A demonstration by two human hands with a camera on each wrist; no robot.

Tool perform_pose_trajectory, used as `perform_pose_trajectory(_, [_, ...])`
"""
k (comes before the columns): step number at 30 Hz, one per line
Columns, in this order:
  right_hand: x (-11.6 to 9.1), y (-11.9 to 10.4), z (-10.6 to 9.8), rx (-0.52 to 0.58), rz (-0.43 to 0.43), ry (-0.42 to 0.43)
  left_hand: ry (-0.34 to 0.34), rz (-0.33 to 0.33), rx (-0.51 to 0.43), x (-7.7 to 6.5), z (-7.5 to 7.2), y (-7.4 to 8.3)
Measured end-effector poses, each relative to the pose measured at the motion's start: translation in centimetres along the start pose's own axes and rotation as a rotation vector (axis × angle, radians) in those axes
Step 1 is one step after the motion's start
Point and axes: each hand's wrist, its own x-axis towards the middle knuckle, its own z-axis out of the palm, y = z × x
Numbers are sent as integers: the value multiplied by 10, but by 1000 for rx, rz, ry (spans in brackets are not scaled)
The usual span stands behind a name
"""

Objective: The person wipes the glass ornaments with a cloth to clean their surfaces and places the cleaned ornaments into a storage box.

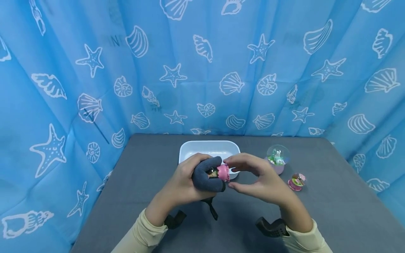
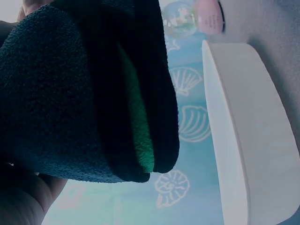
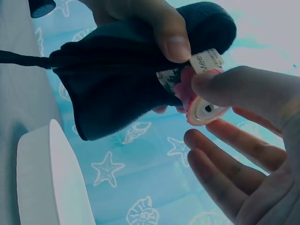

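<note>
My left hand [image 1: 186,179] grips a folded dark blue cloth [image 1: 202,177] that wraps round a small snow globe with a pink scalloped base [image 1: 224,172]. The base sticks out of the cloth toward the right. My right hand [image 1: 261,177] has its thumb and index finger at opposite sides of that base. In the right wrist view the right thumb lies on the base [image 3: 204,111], whose underside shows, and the other fingers spread loosely. A white label [image 3: 206,61] lies beside the left thumb. The cloth [image 2: 51,103] hides most of the globe in the left wrist view.
Behind the hands, a white tray [image 1: 186,146] stands on the grey table [image 1: 152,165]. To the right are a larger snow globe [image 1: 277,159] and a small pink-based one [image 1: 296,182]. A black strap [image 1: 212,210] hangs below the cloth. A blue shell-patterned curtain [image 1: 202,88] encloses the table.
</note>
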Motion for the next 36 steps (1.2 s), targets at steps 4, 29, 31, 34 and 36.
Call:
perform_pose_trajectory(4, [-1, 1, 3, 16, -26, 11, -18, -15, -30, -1, 2, 0])
perform_pose_trajectory(29, [-1, 7, 2, -76, 127, 8, -2, 12, -17, 0, 3, 0])
perform_pose_trajectory(31, [-1, 8, 3, -54, 157, -1, -4, 12, -18, -1, 3, 1])
perform_pose_trajectory(34, [-1, 7, 4, -35, 212, -17, 0, 17, -15, -1, 2, 0])
perform_pose_trajectory(36, [0, 7, 4, -31, 222, -27, 9, 18, -21, -1, 2, 0])
